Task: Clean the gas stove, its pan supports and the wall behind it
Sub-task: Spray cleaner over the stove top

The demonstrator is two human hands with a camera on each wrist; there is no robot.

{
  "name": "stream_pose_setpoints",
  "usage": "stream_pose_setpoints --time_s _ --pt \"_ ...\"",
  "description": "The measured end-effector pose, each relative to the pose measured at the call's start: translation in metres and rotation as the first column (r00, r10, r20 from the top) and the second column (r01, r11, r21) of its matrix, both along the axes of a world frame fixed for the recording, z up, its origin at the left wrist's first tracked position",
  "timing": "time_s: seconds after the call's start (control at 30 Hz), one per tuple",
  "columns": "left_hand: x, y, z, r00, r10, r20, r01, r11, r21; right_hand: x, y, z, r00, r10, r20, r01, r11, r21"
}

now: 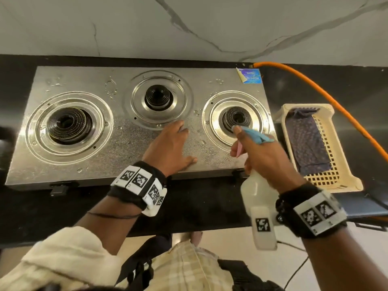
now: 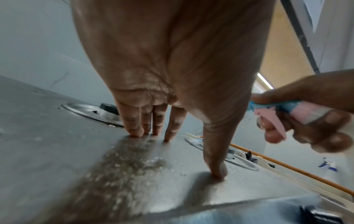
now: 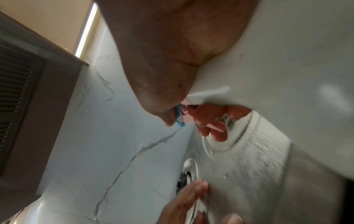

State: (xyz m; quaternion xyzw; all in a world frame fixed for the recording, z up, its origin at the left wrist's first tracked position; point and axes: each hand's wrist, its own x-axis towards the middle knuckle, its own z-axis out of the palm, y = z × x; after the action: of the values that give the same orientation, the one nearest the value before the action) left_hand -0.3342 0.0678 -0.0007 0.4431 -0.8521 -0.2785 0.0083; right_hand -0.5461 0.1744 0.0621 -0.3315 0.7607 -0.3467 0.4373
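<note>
The steel three-burner gas stove [image 1: 117, 143] lies on a black counter, wet with droplets and foam, with no pan supports on it. My left hand [image 1: 174, 143] rests on its top between the middle burner [image 1: 157, 98] and the right burner [image 1: 237, 118], fingertips [image 2: 151, 131] and thumb pressed straight on the wet steel. My right hand [image 1: 260, 152] grips a white spray bottle [image 1: 260, 198] with a blue nozzle and pink trigger [image 2: 268, 121], held over the stove's front right part; fingers curl round the trigger. The marble wall [image 1: 189, 24] rises behind.
A cream plastic basket [image 1: 342, 181] holding a dark blue cloth [image 1: 304, 139] stands on the counter right of the stove. An orange gas hose [image 1: 327, 97] runs from the stove's back right corner past the basket. The left burner [image 1: 68, 124] sits far left.
</note>
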Motion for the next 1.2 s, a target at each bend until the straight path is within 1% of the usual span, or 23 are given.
stream_pose_setpoints --time_s 0.1,0.17,0.23,0.37,0.47,0.57,0.63,0.7,0.83,0.93,1.03,1.13,1.2 --pt "-0.009 -0.010 -0.003 1.000 -0.015 0.020 0.015 1.000 0.000 -0.015 -0.018 0.016 0.998 0.063 -0.026 -0.062 0.997 0.039" --pt "-0.014 -0.014 -0.002 0.999 -0.024 0.029 0.025 1.000 -0.015 -0.017 -0.029 0.019 0.999 0.043 -0.031 -0.041 0.997 0.071" --pt "-0.017 -0.016 -0.001 0.999 -0.022 0.028 0.023 0.999 -0.025 -0.017 -0.038 0.019 0.996 0.037 -0.086 -0.031 0.997 0.077" --pt "-0.022 -0.017 0.002 0.999 -0.035 0.042 0.036 0.999 -0.038 -0.014 -0.055 0.020 0.983 0.120 -0.137 -0.104 0.987 0.120" --pt "-0.024 -0.023 0.004 0.997 -0.068 0.049 0.069 0.997 -0.033 -0.013 -0.077 0.024 0.966 0.196 -0.170 -0.165 0.969 0.184" --pt "-0.024 -0.027 0.007 0.995 -0.089 0.054 0.090 0.996 -0.023 -0.018 -0.104 0.033 0.949 0.214 -0.233 -0.169 0.966 0.198" --pt "-0.025 -0.027 0.007 0.994 -0.096 0.057 0.097 0.995 -0.021 -0.021 -0.120 0.037 0.928 0.265 -0.262 -0.215 0.955 0.205" --pt "-0.025 -0.028 0.008 0.993 -0.099 0.058 0.101 0.995 -0.025 -0.022 -0.133 0.038 0.889 0.351 -0.295 -0.281 0.925 0.256" --pt "-0.025 -0.029 0.007 0.994 -0.093 0.050 0.095 0.995 -0.034 -0.031 -0.156 0.030 0.837 0.456 -0.303 -0.340 0.867 0.365" --pt "-0.024 -0.029 0.006 0.994 -0.100 0.048 0.103 0.993 -0.055 -0.038 -0.171 0.026 0.846 0.438 -0.303 -0.331 0.878 0.344" --pt "-0.024 -0.031 0.008 0.993 -0.105 0.048 0.107 0.994 -0.036 -0.045 -0.179 0.029 0.850 0.438 -0.293 -0.348 0.884 0.312" --pt "-0.026 -0.033 0.010 0.992 -0.104 0.069 0.106 0.994 -0.030 -0.063 -0.186 0.032 0.860 0.416 -0.295 -0.337 0.898 0.284" --pt "-0.028 -0.033 0.011 0.993 -0.086 0.075 0.088 0.996 -0.015 -0.081 -0.193 0.033 0.870 0.408 -0.275 -0.327 0.898 0.295"
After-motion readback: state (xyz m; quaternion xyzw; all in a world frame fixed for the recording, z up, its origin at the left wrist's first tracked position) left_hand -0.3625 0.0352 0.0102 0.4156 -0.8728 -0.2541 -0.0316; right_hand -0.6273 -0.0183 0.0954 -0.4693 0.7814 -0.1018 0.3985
